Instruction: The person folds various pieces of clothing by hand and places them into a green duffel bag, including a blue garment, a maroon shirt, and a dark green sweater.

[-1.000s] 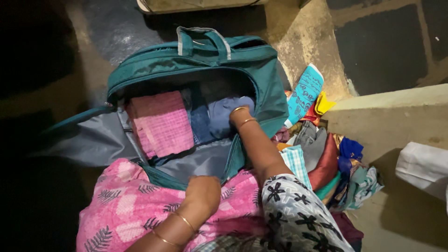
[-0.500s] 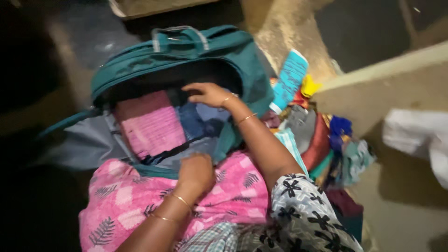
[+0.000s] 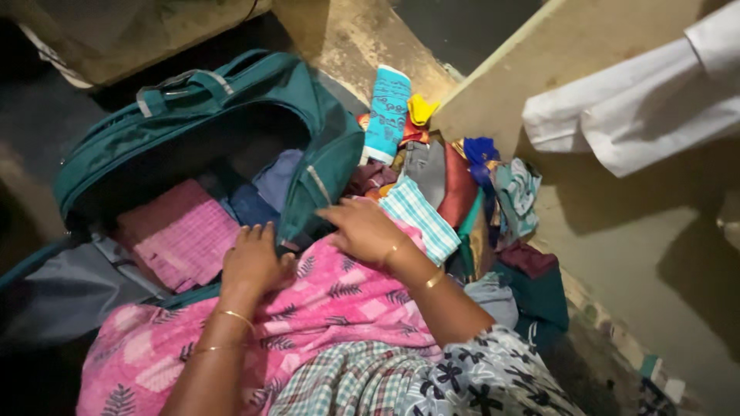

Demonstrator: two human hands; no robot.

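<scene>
On a dim concrete floor [image 3: 362, 38] lies an open teal travel bag [image 3: 193, 115], folded clothes inside. Across the lap spreads a pink leaf-printed cloth [image 3: 339, 296]. The left hand [image 3: 250, 262] and right hand [image 3: 362, 227] press flat on it, fingers spread.

One head-worn camera looks steeply down from close above the lap. The bag [image 3: 208, 146] lies toward eleven o'clock, the clothes pile [image 3: 462, 200] toward one.
</scene>
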